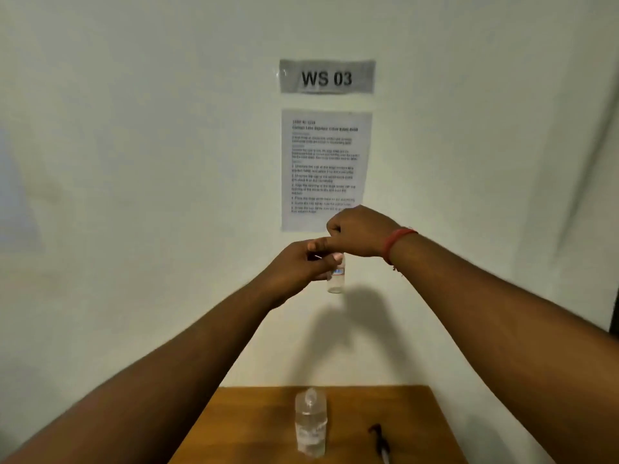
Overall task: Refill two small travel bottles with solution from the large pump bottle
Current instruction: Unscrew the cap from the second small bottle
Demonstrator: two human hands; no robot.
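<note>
I hold a small clear travel bottle (pixel 336 277) up in the air in front of the wall. My left hand (pixel 303 264) grips its body from the left. My right hand (pixel 358 231) is curled over the top of the bottle, covering its cap. Below, a larger clear bottle (pixel 311 425) with a clear top stands upright on the wooden table (pixel 402 406), near the table's middle. It has liquid in it. No hand touches it.
A black pen-like object (pixel 380 442) lies on the table to the right of the larger bottle. On the white wall hang a "WS 03" sign (pixel 327 77) and a printed instruction sheet (pixel 326 169). A red band is on my right wrist.
</note>
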